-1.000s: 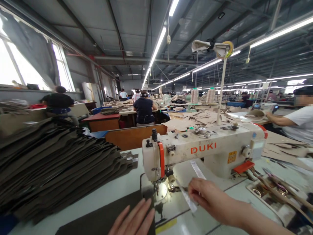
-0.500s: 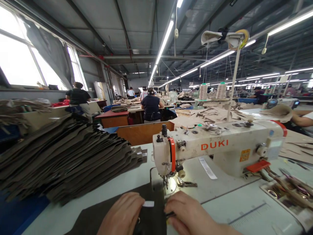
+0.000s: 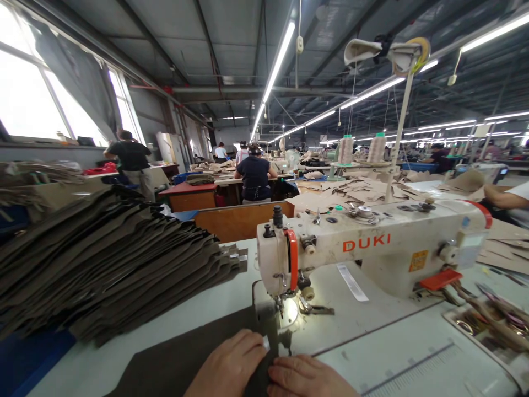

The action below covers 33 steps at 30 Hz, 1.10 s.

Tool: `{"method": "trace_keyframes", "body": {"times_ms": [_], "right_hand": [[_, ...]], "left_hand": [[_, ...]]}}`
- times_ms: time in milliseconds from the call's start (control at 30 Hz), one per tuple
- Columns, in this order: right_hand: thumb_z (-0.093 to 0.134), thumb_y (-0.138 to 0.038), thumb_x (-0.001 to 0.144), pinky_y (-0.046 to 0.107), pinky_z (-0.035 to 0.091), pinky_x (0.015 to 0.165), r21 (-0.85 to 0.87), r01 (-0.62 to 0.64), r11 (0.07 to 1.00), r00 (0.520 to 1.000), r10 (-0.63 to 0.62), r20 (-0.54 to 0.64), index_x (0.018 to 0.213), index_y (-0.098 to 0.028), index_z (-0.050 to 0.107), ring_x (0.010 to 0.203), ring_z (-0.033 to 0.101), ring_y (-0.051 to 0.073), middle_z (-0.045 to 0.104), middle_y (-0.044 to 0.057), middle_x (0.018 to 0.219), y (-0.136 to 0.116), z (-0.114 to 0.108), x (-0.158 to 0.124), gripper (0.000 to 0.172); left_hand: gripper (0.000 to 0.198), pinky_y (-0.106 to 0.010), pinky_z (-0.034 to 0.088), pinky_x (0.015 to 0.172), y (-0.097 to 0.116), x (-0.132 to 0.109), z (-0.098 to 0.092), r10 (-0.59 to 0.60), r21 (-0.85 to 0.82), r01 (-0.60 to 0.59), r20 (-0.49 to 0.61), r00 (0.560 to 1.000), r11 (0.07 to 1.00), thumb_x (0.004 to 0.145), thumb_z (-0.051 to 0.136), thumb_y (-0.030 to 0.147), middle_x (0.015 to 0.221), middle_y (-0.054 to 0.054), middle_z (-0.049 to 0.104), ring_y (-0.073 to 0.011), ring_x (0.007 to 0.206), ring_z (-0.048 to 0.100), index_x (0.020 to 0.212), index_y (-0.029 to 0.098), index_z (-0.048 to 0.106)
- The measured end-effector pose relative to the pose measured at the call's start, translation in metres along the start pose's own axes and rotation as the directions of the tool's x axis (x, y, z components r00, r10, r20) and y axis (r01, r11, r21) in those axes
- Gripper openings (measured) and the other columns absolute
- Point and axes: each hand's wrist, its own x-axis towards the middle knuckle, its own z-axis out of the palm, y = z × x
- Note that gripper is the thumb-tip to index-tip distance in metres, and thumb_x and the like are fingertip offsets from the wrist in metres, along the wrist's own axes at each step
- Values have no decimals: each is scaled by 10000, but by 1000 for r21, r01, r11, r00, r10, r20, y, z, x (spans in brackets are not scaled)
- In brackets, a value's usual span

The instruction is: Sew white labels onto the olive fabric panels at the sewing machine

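**Hands meet in front of the needle**

Head view: a second ago the right hand (image 3: 306, 377) held a white strip up beside the machine (image 3: 372, 245) while the left hand (image 3: 229, 366) lay flat. Now both sit low at the near edge, touching, on the fabric (image 3: 177, 358) just before the foot (image 3: 284, 309). The left grip pinches what seems to be a small white label (image 3: 265, 343), though little of it shows. The right fingers lie pressed together on the cloth; I cannot tell whether they pinch anything. The work looks to be at lining-up.

The fabric runs from near left up to the foot. The stack (image 3: 107, 259) crowds the left, well apart from the hands. The tabletop (image 3: 413, 342) lies bare to the right, as far as the tray (image 3: 483, 325).
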Motion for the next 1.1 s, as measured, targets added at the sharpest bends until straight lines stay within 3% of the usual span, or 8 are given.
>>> {"method": "trace_keyframes", "body": {"times_ms": [100, 167, 300, 633, 900, 1100], "right_hand": [[504, -343, 1017, 230, 531, 825, 38, -7, 999, 988, 1, 156, 1063, -162, 637, 1038, 641, 171, 715, 29, 1122, 7, -9, 11, 229], [594, -438, 954, 257, 533, 858, 69, -20, 997, 957, -1, 290, 1099, -144, 634, 1078, 625, 200, 695, 58, 1170, 11, -15, 19, 330], [631, -448, 923, 274, 531, 881, 97, -52, 994, 931, 13, 365, 1108, -137, 640, 1105, 614, 214, 681, 76, 1196, 14, -21, 26, 362], [592, -340, 953, 247, 515, 866, 136, -71, 988, 962, 32, 271, 1050, -146, 639, 1074, 619, 188, 703, 51, 1134, 12, -13, 18, 222], [598, -403, 954, 241, 532, 778, 82, -44, 996, 982, 28, 188, 1009, -169, 633, 1029, 633, 183, 715, 30, 1092, 11, 0, 12, 244], [497, -238, 1003, 217, 527, 715, 34, -41, 999, 999, 42, -24, 911, -180, 646, 942, 660, 156, 740, 0, 989, 10, 14, 5, 184]], "left_hand": [[376, -225, 568, 741, -3, 6, -2, -56, -24, 55, -38, 998, 998, 739, 425, -51, 885, 14, 700, -141, 811, 676, 911, 225, 614], [355, -229, 573, 729, -5, 9, -5, -73, -27, 71, -78, 994, 997, 775, 418, -36, 878, 9, 698, -142, 803, 677, 915, 224, 614], [364, -230, 574, 735, -2, 12, -5, -34, -27, 31, -126, 992, 999, 797, 388, -37, 882, 5, 691, -139, 796, 671, 941, 219, 603], [390, -242, 575, 757, 4, 16, 6, -47, -10, 46, -51, 998, 999, 723, 425, -56, 898, 20, 689, -147, 822, 679, 939, 230, 578], [421, -237, 577, 791, 1, 14, 9, 14, 83, -6, -97, 995, 997, 734, 373, -52, 921, 16, 708, -145, 853, 693, 971, 234, 572], [427, -242, 580, 800, -2, 8, 12, 39, 168, -21, -105, 994, 986, 739, 383, -29, 930, 12, 724, -153, 846, 699, 1019, 231, 574]]}}
